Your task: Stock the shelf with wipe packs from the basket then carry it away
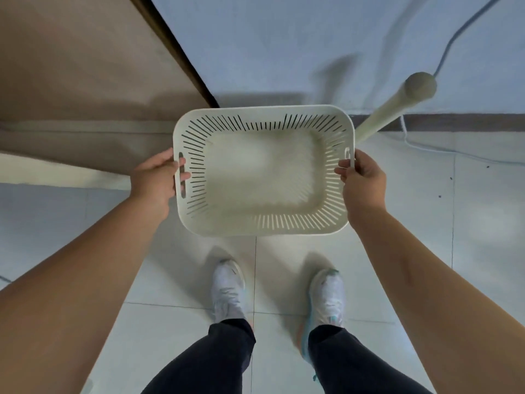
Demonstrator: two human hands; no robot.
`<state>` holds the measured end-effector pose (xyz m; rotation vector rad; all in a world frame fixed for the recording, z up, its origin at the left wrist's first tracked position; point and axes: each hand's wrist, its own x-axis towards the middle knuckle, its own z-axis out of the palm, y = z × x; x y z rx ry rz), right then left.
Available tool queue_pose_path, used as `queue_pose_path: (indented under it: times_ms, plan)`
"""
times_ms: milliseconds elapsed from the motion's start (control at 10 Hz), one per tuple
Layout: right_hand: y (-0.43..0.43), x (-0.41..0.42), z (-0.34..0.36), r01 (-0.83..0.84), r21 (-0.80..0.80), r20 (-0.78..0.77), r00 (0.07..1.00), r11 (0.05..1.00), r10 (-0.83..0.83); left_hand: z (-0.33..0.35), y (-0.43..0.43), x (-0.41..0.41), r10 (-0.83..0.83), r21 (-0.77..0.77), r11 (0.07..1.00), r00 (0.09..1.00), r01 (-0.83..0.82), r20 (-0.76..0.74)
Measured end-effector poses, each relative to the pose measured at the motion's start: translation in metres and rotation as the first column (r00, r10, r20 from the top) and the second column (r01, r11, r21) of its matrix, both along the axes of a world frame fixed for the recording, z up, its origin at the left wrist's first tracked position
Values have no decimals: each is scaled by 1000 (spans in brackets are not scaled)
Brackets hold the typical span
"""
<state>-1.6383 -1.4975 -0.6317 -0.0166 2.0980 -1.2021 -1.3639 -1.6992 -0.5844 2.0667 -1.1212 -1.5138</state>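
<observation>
The basket (262, 111), white with slotted walls, hangs level in the air in front of the person, over the tiled floor (176, 265) and just ahead of the 2 white shoes (228, 285). Its whole inner bottom shows bare.

Both hands carry it, 1 at each short end. The left hand (157, 179) is clenched on the left handle: its fingers (185, 175) poke inward through the long handle slot, and the thumb lies along the rim above the slot. The palm sits against the outer wall. The right hand (365, 177) grasps the right end the same way round: its fingers (341, 169) curl over the rim and rest on the inner wall just below the small handle slot, while the thumb runs up the outside edge of the rim. Neither hand holds anything else.

Both forearms are bare and reach forward from the lower corners of the view. Dark trousers (216, 356) show above the shoes.

To the left, beyond the left hand, stands a brown panel (85, 81) with a dark edge. To the right, behind the basket's far right corner, a pale pole (380, 119) with a rounded cap leans up toward the camera. A thin cable (454, 32) trails across the floor near it.
</observation>
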Motion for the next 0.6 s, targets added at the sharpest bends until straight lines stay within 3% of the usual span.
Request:
queue_pose_path:
  times_ms: [300,500,600]
  plan:
    - [-21,-6,-64,-15,-71,-40,999,997,12,-78,-17,-7,87,-99,992,996,-84,27]
    - [-31,-2,-55,-84,-46,-124,989,995,78,-69,-59,-18,-108,-118,986,989,119,97]
    - [-13,-3,-30,-401,174,-317,842,900,436,-56,-50,0,-182,-142,960,924,241,336]
